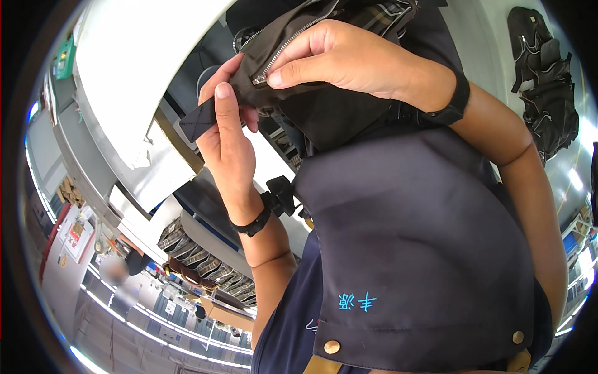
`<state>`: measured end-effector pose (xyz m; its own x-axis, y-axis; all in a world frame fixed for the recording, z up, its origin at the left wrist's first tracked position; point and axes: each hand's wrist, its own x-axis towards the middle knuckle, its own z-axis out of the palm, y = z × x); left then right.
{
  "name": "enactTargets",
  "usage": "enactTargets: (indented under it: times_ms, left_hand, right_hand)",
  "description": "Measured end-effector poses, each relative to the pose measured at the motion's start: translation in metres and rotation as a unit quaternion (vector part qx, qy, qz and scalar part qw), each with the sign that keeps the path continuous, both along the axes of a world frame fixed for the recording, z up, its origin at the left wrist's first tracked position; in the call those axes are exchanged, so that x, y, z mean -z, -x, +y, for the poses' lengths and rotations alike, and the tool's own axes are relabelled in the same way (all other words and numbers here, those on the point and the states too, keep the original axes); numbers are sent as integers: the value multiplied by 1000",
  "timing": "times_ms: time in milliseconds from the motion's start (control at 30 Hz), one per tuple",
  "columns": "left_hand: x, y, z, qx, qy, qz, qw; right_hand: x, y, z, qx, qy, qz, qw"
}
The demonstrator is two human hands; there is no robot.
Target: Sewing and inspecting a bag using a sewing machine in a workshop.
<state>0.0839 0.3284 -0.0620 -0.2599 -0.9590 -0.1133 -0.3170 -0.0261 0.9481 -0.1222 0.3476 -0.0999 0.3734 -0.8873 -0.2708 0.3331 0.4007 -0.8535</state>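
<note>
A dark brown fabric bag (pixel 330 112) with a plaid lining lies across my lap at the top of the view. Its metal zipper (pixel 293 40) runs along an edge to a slider (pixel 259 80). The thumb and forefinger of my right hand (pixel 355 59) close beside that slider, apparently pinching its pull, which the fingers partly hide. My left hand (pixel 230 137) grips the bag's end just past the slider, thumb on the near side and fingers behind. A short black strap (pixel 198 121) sticks out to the left of that thumb.
A white work table (pixel 143 56) stands at the left. Several plaid pieces (pixel 199 258) are lined up below it. Dark bags (pixel 545 87) lie at the far right. A dark apron (pixel 411 237) covers my front. Another person (pixel 118 271) is in the lower left distance.
</note>
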Motion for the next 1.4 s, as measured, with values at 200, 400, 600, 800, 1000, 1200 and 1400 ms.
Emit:
enactTargets:
  times_ms: [200,400,600,800,1000,1200,1400]
  left_hand:
    - [0,-1,2,7,6,-3,1000]
    - [2,-12,13,-15,69,-33,997]
    - [-3,-10,8,-61,244,-18,968]
    - [-87,-10,-32,-130,265,-11,955]
    - [-180,-9,-110,-208,430,2,878]
    - [-160,-2,-196,-218,455,12,863]
    - [-82,8,-252,-159,317,-8,935]
  right_hand:
    - [-1,-2,4,14,12,13,1000]
    - [-4,-12,12,26,16,1,1000]
    - [-44,-21,-2,31,62,26,997]
    - [-134,-35,-47,47,97,15,994]
    - [-210,-65,-123,110,193,-51,974]
    - [-194,-67,-218,98,257,-50,960]
    - [-111,-40,-280,96,128,-60,985]
